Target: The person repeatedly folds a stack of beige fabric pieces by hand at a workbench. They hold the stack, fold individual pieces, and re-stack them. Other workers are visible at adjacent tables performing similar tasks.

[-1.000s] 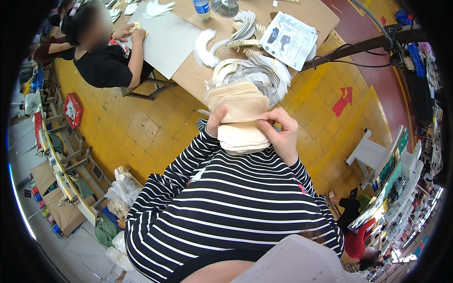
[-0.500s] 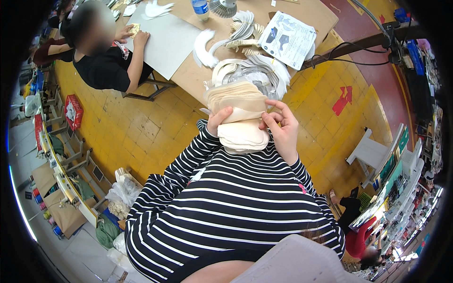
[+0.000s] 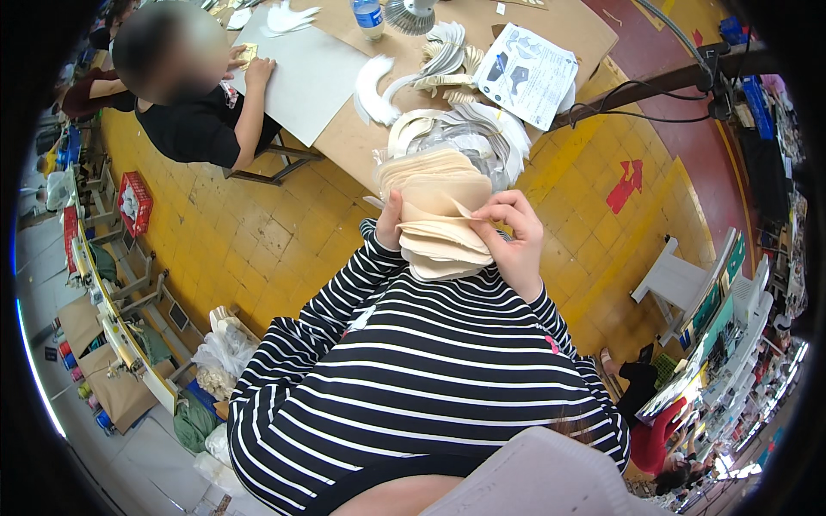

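Head view, nearest: a black-and-white striped shirt (image 3: 413,387) fills the lower middle, and both sleeves go up toward a stack of beige cut pieces (image 3: 439,215) that is held in front of the chest. The left hand (image 3: 390,222) is closed on the left edge of the stack, with only its thumb side visible. The right hand (image 3: 514,236) is on the right side, and its fingertips (image 3: 482,217) pinch the edge of one thin piece in the upper part of the stack, so the stack lies between the two grips and touches both. Just behind the stack is the near edge of the tabletop (image 3: 344,142), which carries white curved pieces (image 3: 447,138) and a printed sheet (image 3: 527,73). Farther away on the left, another person (image 3: 194,112) in a black shirt sits at a big white sheet (image 3: 305,73). A water bottle (image 3: 368,15) stands at the far edge.
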`<state>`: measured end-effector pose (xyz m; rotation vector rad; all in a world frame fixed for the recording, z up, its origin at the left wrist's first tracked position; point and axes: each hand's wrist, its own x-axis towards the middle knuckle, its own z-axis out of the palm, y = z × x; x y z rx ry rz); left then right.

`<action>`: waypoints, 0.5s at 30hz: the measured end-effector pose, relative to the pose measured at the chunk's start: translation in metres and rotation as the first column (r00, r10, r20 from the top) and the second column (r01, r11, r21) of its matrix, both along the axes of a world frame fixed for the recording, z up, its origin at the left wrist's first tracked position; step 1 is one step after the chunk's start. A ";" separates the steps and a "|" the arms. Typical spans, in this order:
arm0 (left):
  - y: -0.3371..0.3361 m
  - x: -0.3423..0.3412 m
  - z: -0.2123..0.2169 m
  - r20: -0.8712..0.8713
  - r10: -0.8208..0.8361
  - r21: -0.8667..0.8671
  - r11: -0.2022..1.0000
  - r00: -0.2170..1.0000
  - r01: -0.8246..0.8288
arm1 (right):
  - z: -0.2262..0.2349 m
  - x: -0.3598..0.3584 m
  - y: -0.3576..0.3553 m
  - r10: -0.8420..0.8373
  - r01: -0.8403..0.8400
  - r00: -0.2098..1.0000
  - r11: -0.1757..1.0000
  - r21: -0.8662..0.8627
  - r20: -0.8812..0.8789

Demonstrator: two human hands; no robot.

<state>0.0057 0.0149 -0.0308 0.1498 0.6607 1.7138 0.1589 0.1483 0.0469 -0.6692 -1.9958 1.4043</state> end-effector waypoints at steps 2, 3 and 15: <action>0.001 0.000 0.000 -0.016 -0.014 0.047 0.999 1.000 0.015 | 0.004 0.002 0.004 0.095 -0.095 0.995 0.993 0.072 0.001; 0.001 0.002 0.005 -0.050 -0.005 0.050 0.999 0.999 0.008 | 0.005 0.005 0.006 0.140 -0.140 0.990 0.984 0.108 0.006; 0.005 -0.003 0.024 -0.188 0.001 -0.143 0.989 0.982 -0.028 | 0.007 -0.001 -0.003 0.017 0.011 0.999 0.870 -0.492 0.052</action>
